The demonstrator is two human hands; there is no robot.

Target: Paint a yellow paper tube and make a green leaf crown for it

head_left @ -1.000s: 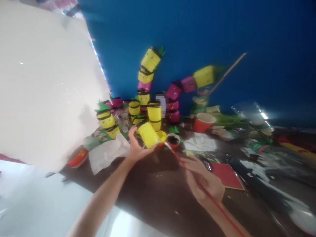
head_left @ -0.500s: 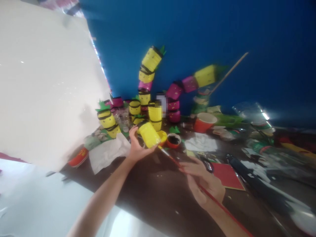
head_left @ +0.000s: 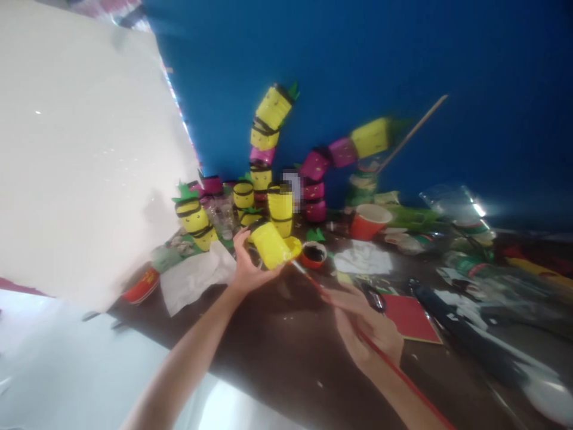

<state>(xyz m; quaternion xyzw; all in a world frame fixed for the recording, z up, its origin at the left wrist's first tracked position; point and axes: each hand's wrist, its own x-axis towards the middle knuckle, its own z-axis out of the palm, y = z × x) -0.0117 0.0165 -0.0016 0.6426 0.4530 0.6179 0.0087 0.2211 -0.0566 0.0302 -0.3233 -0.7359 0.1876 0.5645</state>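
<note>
My left hand [head_left: 251,266] is closed around a yellow-painted cup [head_left: 270,246] with a dark band at its upper end, held tilted above the table. In my right hand [head_left: 364,322] is a paintbrush [head_left: 308,278] with a long red handle, gripped like a pen. Its tip lies close to the cup's lower right end; whether it touches I cannot tell. Just behind the cup sits a dish of yellow paint [head_left: 294,246], partly hidden. Beside that dish stands a small red cup with dark paint [head_left: 314,254].
Stacked yellow and purple cups [head_left: 261,177] with green leaves stand against the blue wall. White paper [head_left: 197,278] lies on the left, crumpled tissue [head_left: 363,258] on the right. Further right are a red square [head_left: 412,318], a black tool [head_left: 456,328] and plastic bottles [head_left: 483,272].
The brush tip has shifted slightly up and right, toward the yellow paint dish. My right hand has moved a little left; my left hand still holds the cup in place.
</note>
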